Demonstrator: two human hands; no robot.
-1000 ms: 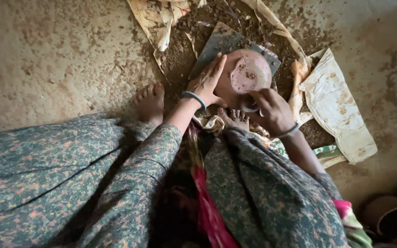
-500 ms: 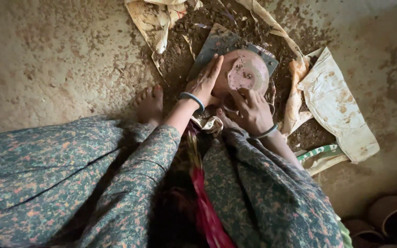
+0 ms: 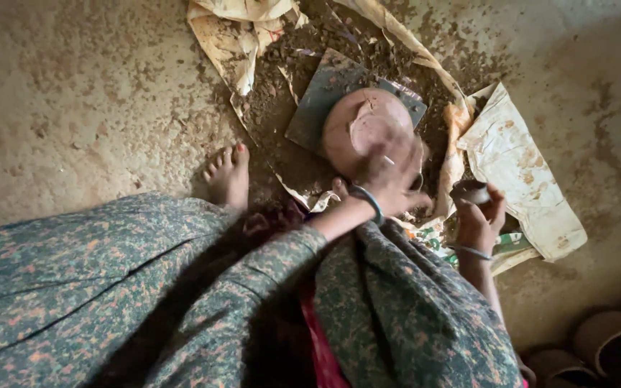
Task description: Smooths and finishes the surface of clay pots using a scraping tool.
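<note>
Clay pot (image 3: 364, 126) sits on a dark slab (image 3: 314, 100). Your left hand (image 3: 393, 176) lies flat on it. Your right hand (image 3: 479, 215) grips a small clay lump (image 3: 470, 191).

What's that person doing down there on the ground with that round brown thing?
A person sits on a dirt floor working a round clay pot. The pot rests on a flat grey slab, with loose clay and crumpled sheets lying around it. The left hand presses on the pot's near side. The right hand is off to the side, holding a small dark lump. More pots sit at the corner.
</note>
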